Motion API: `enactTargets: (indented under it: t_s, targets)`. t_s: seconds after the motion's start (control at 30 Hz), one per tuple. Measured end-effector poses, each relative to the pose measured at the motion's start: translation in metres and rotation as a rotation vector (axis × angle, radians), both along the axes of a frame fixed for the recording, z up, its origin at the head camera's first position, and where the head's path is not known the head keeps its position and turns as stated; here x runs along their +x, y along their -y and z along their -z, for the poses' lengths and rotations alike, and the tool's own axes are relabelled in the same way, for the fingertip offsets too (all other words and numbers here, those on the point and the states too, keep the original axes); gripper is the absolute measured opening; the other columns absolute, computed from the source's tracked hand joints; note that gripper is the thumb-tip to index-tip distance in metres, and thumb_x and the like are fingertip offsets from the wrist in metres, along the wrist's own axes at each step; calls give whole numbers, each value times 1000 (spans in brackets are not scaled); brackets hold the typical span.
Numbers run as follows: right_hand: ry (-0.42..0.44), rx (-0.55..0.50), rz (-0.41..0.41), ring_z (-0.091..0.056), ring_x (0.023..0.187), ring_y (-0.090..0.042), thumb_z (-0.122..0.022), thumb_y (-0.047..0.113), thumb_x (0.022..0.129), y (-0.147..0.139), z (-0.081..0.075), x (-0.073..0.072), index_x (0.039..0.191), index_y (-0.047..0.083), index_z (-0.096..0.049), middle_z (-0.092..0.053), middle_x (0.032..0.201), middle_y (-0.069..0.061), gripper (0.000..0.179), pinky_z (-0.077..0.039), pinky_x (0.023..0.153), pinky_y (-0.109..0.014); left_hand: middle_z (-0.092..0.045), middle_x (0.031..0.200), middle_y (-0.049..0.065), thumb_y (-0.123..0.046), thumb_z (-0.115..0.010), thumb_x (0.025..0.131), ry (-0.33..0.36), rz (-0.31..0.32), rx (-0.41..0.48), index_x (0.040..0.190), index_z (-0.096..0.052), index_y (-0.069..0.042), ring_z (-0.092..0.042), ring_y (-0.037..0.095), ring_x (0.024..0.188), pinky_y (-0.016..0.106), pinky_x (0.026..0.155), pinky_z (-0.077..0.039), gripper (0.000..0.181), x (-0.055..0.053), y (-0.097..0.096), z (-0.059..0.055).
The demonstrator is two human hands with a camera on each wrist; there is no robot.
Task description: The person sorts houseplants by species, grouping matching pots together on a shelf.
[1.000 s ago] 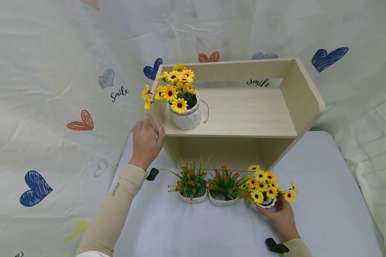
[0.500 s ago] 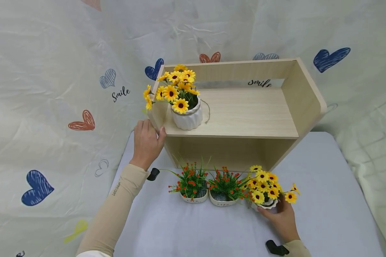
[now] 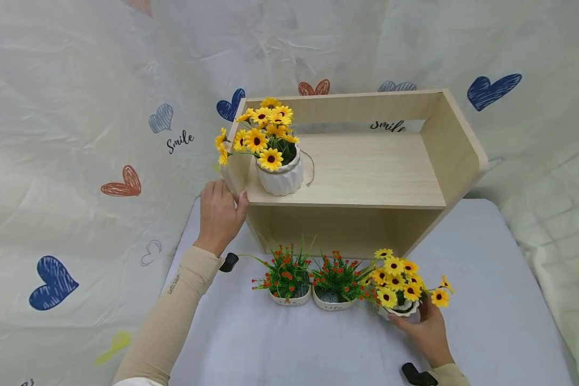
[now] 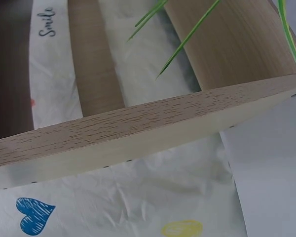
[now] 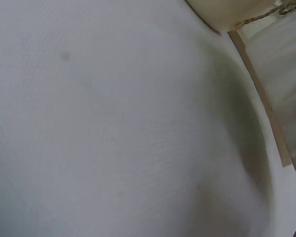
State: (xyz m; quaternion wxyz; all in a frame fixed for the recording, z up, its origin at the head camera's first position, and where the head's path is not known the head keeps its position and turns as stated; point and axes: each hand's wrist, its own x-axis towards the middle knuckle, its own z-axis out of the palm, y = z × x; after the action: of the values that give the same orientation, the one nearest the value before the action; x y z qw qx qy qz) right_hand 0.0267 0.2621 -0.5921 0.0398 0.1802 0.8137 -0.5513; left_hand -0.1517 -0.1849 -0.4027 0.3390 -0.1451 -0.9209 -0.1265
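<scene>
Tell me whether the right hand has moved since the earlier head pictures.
Yes, slightly: in the head view, the right hand, gripping the yellow-flower pot, has shifted right, judged against the shelf.

One plant pot (image 3: 281, 181) sits up on the shelf (image 3: 371, 169), left end, three other pots (image 3: 333, 306) lined up in front, backdrop (image 3: 289, 48) behind.
</scene>
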Motion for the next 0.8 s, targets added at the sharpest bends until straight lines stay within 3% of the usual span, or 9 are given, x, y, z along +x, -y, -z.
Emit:
enactTargets:
  t_s: [0.2,0.3,0.33,0.43,0.53,0.7,0.8]
  targets:
    - [-17,15,-28,-21,159,-45,-90,14,77,0,-10,2,164,1,-18,-24,170,-26,114,-19,128,-52,-49,81,19,-32,-40,106,6,-6,-4,68,-49,-1,-44,39,81,49,72,-34,50,1,1,2]
    - [-34,38,-32,-22,159,-41,-90,13,76,1,-15,3,163,2,-19,-26,169,-25,113,-18,129,-36,-49,80,18,-31,-43,105,-4,-5,4,68,-49,-1,-44,38,80,47,71,-34,48,1,1,3]
    - [-43,43,-31,-22,160,-37,-90,12,76,2,-16,4,163,3,-19,-26,169,-24,113,-18,128,-28,-49,80,18,-30,-44,104,-7,-3,6,68,-49,-1,-44,38,80,47,71,-33,47,2,1,3]
    - [-93,71,-41,-22,159,-7,-90,11,76,4,-22,6,163,5,-22,-30,168,-22,111,-18,119,-6,-49,80,18,-30,-45,104,-22,1,17,67,-49,-1,-43,38,80,46,71,-33,46,2,0,4]
    - [-172,91,-56,-26,141,16,-90,7,75,5,-27,6,161,8,-26,-35,164,-20,108,-21,110,3,-48,79,18,-30,-45,104,-26,3,17,67,-49,-1,-43,38,80,46,71,-32,47,2,0,4]
    - [-272,117,-84,-31,130,22,-91,3,73,4,-38,5,160,13,-28,-40,156,-20,107,-29,105,3,-48,80,19,-31,-45,104,-17,4,18,67,-50,0,-41,38,80,45,71,-31,48,2,0,2]
    - [-304,108,-90,-33,130,20,-91,1,72,4,-46,4,159,13,-29,-43,153,-4,108,-31,105,2,-48,80,19,-30,-44,105,-5,1,18,67,-50,0,-41,37,80,45,72,-31,48,2,0,2]
